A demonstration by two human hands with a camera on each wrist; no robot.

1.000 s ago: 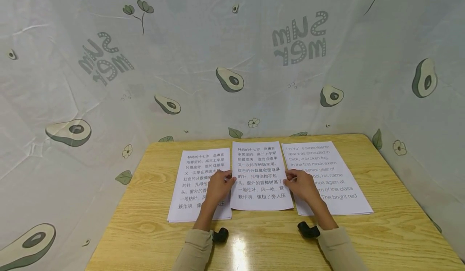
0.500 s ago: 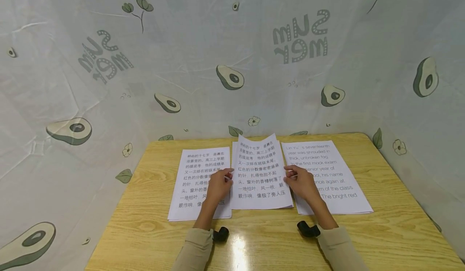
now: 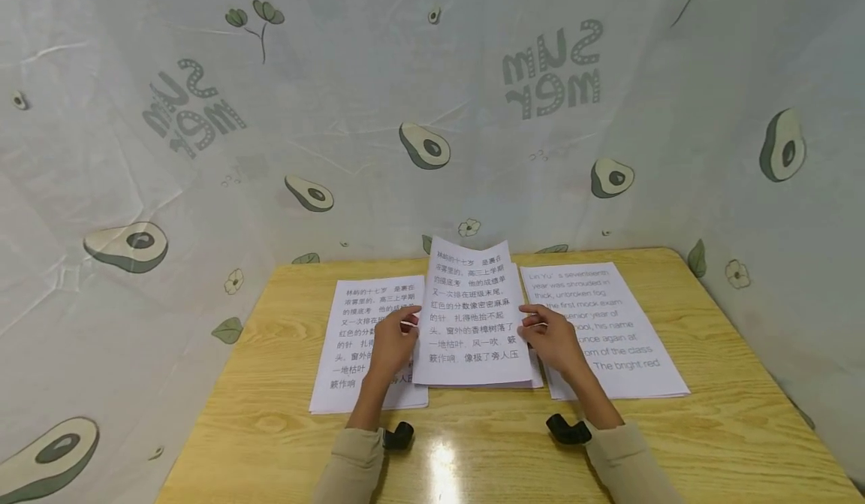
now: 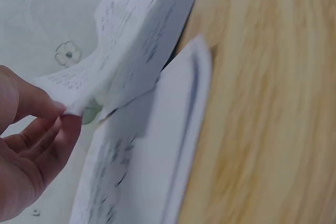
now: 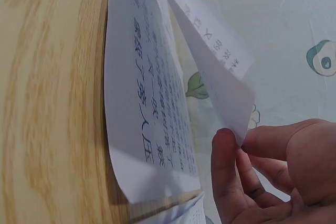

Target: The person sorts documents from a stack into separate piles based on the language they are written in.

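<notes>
A printed sheet of paper point(image 3: 469, 316) with Chinese text is raised and bowed over the middle stack. My left hand point(image 3: 395, 339) pinches its left edge between thumb and fingers, and my right hand point(image 3: 550, 335) pinches the right edge. In the left wrist view the thumb and fingertips meet on the sheet's edge; the right wrist view has the sheet's corner between thumb and finger. Under it lies the middle stack point(image 5: 142, 103), printed with the same kind of text, mostly hidden in the head view.
A left stack of Chinese printed sheets point(image 3: 324, 391) and a right stack with English text point(image 3: 628, 331) lie on the wooden table point(image 3: 257, 444). Behind hangs a pale avocado-print curtain point(image 3: 365, 98). Black wrist devices point(image 3: 568, 429) sit at both wrists.
The top sheet of the middle stack has come up off it, its far edge rising first. Both hands have lifted with it and shifted slightly left, showing the stack's right edge beneath.
</notes>
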